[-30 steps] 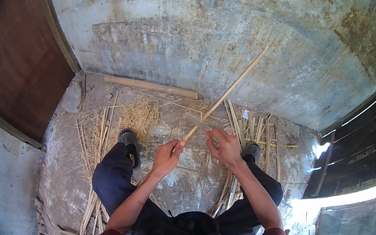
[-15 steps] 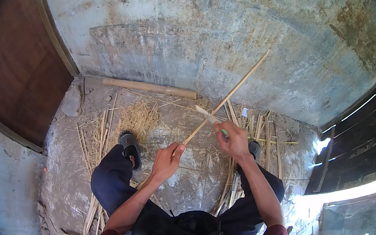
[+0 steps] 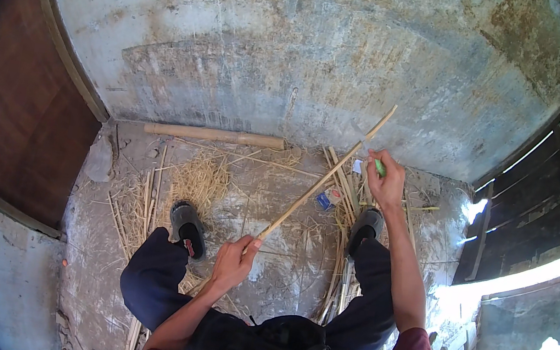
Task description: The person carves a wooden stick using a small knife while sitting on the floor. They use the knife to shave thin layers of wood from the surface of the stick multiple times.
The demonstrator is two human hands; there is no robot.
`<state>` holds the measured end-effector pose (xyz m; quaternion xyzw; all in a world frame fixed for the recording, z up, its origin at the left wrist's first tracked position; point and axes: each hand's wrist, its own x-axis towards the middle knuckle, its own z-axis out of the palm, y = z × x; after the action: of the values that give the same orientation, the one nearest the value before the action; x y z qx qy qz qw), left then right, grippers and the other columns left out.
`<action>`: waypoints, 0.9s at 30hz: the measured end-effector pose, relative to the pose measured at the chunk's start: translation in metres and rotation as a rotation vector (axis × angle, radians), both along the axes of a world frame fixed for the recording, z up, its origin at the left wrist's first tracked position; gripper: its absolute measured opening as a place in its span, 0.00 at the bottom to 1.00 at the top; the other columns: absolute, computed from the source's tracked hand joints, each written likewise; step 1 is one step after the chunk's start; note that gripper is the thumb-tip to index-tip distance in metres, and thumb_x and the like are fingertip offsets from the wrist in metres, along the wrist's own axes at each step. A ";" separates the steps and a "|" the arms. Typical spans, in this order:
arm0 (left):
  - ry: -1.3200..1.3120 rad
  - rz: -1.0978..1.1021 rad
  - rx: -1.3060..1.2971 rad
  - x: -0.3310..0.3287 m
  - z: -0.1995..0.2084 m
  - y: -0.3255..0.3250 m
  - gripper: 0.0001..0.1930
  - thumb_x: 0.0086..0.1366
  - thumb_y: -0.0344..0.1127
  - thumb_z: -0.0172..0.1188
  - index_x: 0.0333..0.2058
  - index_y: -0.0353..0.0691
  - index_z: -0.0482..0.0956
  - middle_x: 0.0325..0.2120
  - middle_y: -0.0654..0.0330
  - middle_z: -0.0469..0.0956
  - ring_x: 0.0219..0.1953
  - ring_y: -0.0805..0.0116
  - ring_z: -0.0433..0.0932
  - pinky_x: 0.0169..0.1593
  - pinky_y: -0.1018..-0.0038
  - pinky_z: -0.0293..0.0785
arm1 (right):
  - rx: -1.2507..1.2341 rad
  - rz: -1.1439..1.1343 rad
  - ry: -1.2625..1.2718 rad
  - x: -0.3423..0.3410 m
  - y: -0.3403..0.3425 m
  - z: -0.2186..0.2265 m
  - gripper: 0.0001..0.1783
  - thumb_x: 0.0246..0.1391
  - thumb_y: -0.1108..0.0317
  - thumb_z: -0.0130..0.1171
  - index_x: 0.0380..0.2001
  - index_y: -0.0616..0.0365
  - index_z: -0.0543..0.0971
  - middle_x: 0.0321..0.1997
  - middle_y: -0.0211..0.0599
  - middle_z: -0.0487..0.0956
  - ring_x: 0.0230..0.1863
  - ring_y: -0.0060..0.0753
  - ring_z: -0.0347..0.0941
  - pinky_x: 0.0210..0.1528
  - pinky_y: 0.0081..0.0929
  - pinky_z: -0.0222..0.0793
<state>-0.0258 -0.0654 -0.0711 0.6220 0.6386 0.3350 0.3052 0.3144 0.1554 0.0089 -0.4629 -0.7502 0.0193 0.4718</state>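
Note:
My left hand [image 3: 234, 262] is closed round the near end of a long, thin bamboo strip [image 3: 314, 185]. The strip slants up and away to the right, its far end in front of the wall. My right hand [image 3: 388, 181] grips the green handle of a knife [image 3: 379, 167] close to the strip's far part. The pale blade points left and lies across the strip, though motion blurs its edge.
A bamboo pole [image 3: 214, 135] lies along the wall's foot. Pale shavings [image 3: 199, 181] are heaped by my left shoe [image 3: 188, 228]. Several split strips [image 3: 340, 244] lie beside my right shoe [image 3: 367, 229]. A small blue packet [image 3: 323, 201] is on the floor between them.
The knife has moved outward along the strip, from its middle toward its far end, with my right hand. My left hand has come slightly nearer to me, and the strip has come with it.

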 end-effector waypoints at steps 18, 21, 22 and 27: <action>0.025 -0.004 -0.103 -0.031 -0.023 -0.032 0.24 0.80 0.53 0.53 0.36 0.36 0.78 0.16 0.43 0.74 0.25 0.33 0.79 0.32 0.46 0.71 | -0.042 -0.051 -0.003 0.004 0.018 -0.006 0.05 0.63 0.71 0.63 0.40 0.61 0.83 0.39 0.47 0.88 0.37 0.58 0.85 0.39 0.41 0.79; 0.032 -0.014 -0.085 -0.034 -0.021 -0.034 0.24 0.80 0.53 0.53 0.35 0.37 0.78 0.16 0.43 0.74 0.25 0.33 0.79 0.32 0.46 0.70 | 0.011 0.066 -0.044 -0.007 0.011 -0.008 0.05 0.62 0.72 0.64 0.39 0.61 0.83 0.38 0.50 0.87 0.37 0.58 0.85 0.39 0.41 0.79; 0.022 -0.011 -0.085 -0.034 -0.020 -0.036 0.23 0.80 0.53 0.53 0.35 0.37 0.78 0.16 0.43 0.74 0.25 0.33 0.79 0.32 0.46 0.70 | 0.013 0.066 -0.043 -0.008 0.008 -0.008 0.05 0.62 0.72 0.64 0.39 0.61 0.83 0.38 0.50 0.87 0.37 0.58 0.85 0.39 0.41 0.79; 0.036 -0.036 -0.094 -0.038 -0.024 -0.047 0.23 0.80 0.52 0.53 0.35 0.37 0.79 0.17 0.42 0.75 0.25 0.33 0.79 0.33 0.46 0.71 | -0.030 0.055 -0.053 0.014 0.009 0.004 0.06 0.60 0.74 0.65 0.40 0.60 0.84 0.35 0.49 0.85 0.33 0.56 0.83 0.36 0.41 0.78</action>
<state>-0.0635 -0.1120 -0.0952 0.6241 0.6479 0.2877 0.3285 0.3287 0.1647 0.0130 -0.4495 -0.7745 0.0310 0.4440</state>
